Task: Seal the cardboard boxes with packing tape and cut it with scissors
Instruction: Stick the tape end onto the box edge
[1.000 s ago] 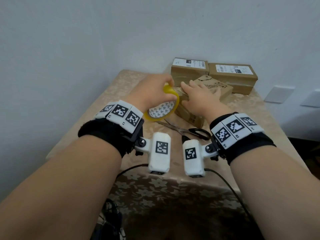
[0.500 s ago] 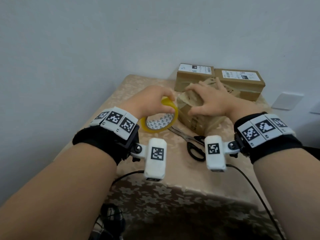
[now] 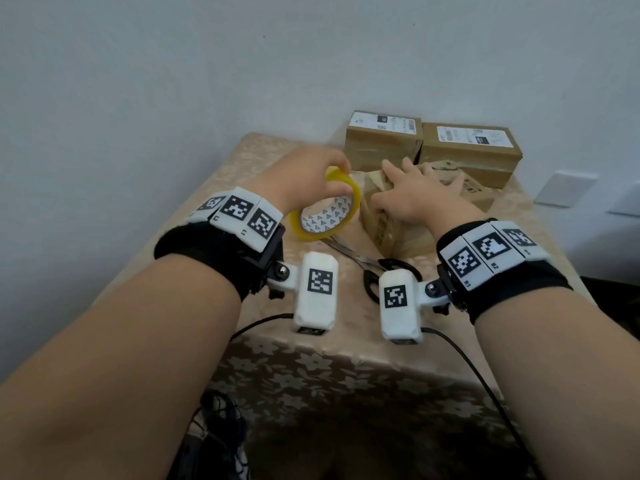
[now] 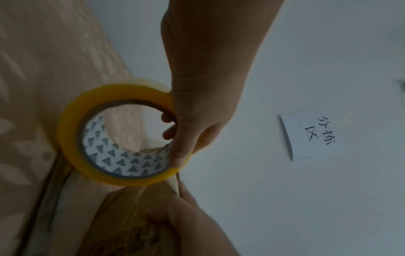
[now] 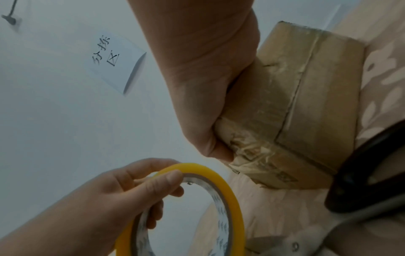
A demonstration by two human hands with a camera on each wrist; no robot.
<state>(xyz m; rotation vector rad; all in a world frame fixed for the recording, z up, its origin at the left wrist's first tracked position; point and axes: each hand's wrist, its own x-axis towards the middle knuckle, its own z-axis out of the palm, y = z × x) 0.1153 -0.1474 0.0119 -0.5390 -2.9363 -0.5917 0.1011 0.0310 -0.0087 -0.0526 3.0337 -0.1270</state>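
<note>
My left hand (image 3: 308, 174) grips a yellow roll of packing tape (image 3: 325, 209) by its upper rim, fingers through the core (image 4: 168, 133), just left of a brown cardboard box (image 3: 398, 237). A short clear strip of tape (image 4: 173, 183) runs from the roll to the box's near top edge. My right hand (image 3: 412, 192) lies on the box with fingers spread flat over its top and the thumb down its near end (image 5: 221, 152). Black-handled scissors (image 3: 370, 275) lie on the table in front of the box, partly hidden by the wrist cameras.
Two labelled cardboard boxes (image 3: 382, 140) (image 3: 471, 150) stand side by side at the back against the wall. The table (image 3: 242, 161) has a beige floral cloth and a near edge below my wrists. A paper note (image 4: 313, 135) hangs on the wall.
My right hand has slid back along the box top from its far right part to the end next to the roll. My left hand still holds the roll in the same place.
</note>
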